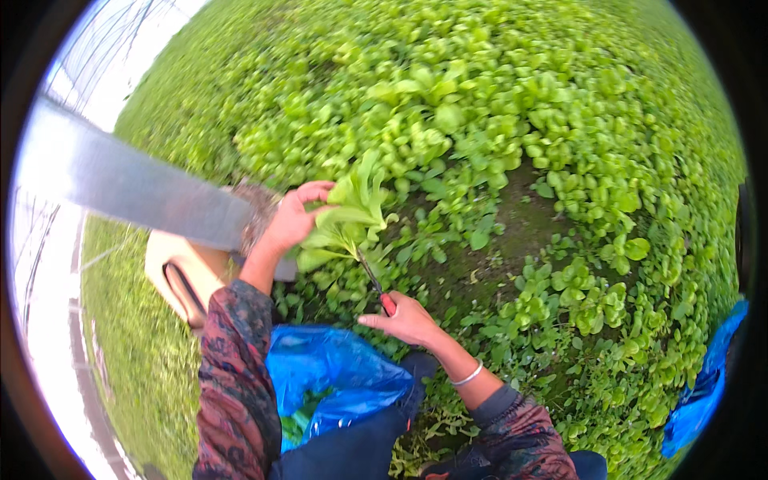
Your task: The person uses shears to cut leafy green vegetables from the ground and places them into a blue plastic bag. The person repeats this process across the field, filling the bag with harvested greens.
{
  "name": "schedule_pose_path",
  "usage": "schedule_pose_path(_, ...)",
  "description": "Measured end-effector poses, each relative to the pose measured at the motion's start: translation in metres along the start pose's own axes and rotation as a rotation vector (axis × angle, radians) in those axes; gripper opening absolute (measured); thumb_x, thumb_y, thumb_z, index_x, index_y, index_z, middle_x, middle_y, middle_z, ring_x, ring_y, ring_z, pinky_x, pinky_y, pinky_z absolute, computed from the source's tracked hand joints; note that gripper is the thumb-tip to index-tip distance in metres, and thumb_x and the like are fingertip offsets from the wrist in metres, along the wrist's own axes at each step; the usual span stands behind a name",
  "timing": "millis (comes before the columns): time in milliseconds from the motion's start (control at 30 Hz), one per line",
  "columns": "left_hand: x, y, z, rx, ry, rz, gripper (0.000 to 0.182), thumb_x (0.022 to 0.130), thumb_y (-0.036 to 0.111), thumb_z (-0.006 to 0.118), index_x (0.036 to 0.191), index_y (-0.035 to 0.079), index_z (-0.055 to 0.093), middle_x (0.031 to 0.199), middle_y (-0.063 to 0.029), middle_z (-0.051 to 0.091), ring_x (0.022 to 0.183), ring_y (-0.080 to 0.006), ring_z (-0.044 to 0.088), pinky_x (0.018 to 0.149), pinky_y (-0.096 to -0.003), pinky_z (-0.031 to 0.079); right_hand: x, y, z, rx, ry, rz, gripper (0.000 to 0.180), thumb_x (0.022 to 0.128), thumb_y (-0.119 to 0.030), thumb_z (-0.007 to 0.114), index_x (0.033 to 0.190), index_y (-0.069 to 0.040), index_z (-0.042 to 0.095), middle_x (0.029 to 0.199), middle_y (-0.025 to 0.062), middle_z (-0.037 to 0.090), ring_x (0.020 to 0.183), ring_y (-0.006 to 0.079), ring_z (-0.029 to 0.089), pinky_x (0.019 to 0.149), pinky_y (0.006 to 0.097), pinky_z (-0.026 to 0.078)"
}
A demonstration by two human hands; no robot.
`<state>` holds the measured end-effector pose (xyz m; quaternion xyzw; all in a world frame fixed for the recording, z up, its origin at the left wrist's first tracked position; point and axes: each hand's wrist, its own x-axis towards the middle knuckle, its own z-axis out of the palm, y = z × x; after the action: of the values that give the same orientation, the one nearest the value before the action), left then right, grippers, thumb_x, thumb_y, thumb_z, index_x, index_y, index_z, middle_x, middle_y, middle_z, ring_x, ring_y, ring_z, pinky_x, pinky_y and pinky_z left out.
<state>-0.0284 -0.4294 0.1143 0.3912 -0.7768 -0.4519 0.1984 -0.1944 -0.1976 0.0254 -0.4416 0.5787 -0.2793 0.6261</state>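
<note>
My left hand [294, 219] holds a light-green leafy plant [354, 219] by its leaves, left of centre. In my right hand [405, 318] is a tool with a red handle [388, 304]; its narrow dark end [370, 273] reaches up to the base of the plant. What kind of tool it is, I cannot tell. A blue plastic bag [336, 372] lies below my hands, against my legs, with green leaves [297, 420] inside its opening. A pale bracelet circles my right wrist.
Dense leafy greens [456, 90] cover the ground, with bare soil [522, 210] showing right of centre. A grey metal post [162, 186] slants in from the left, beside a beige object with a slot [186, 270]. Another blue plastic piece [708, 384] lies at the far right.
</note>
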Motion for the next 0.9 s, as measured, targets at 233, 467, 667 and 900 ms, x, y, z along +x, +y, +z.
schedule_pose_path(233,-0.115,0.068,-0.064,-0.402,0.072,-0.356,0.031,0.087,0.006,0.068,0.117,0.001,0.064,0.11,-0.0062,0.069,0.098,-0.0158,0.065,0.085,-0.0317,0.054,-0.036,0.001,0.056,-0.476,-0.03,-0.152,0.06,0.067,-0.042,0.08,0.103,0.001,0.057,0.087,0.0185,0.068,0.082,0.0374,0.067,0.075,0.0442,0.053)
schedule_pose_path(467,-0.225,-0.005,-0.013,-0.681,-0.308,-0.75,0.046,0.088,0.008,0.068,0.131,0.0,0.055,0.126,-0.0083,0.062,0.109,-0.0187,0.062,0.094,-0.0349,0.05,0.0,0.02,0.069,0.206,0.227,-0.149,0.019,0.076,-0.012,0.066,0.081,-0.001,0.051,0.07,0.0118,0.055,0.063,0.0239,0.052,0.062,0.038,0.044)
schedule_pose_path(667,-0.252,-0.033,-0.019,-0.607,-0.523,-1.184,0.05,0.089,0.01,0.068,0.136,0.0,0.052,0.127,-0.0073,0.062,0.11,-0.0184,0.061,0.093,-0.032,0.05,-0.001,0.017,0.061,0.267,0.214,-0.225,0.014,0.079,-0.01,0.062,0.085,-0.003,0.052,0.069,0.0068,0.049,0.061,0.0194,0.047,0.059,0.0351,0.042)
schedule_pose_path(900,-0.191,0.01,-0.01,1.37,-0.509,-0.374,0.049,0.077,0.017,0.064,0.125,0.011,0.062,0.132,-0.0155,0.056,0.113,-0.0277,0.057,0.086,-0.043,0.05,-0.006,0.001,0.066,0.212,0.208,-0.145,0.028,0.085,-0.02,0.072,0.085,-0.002,0.051,0.069,0.0069,0.049,0.062,0.0181,0.045,0.06,0.0345,0.043)
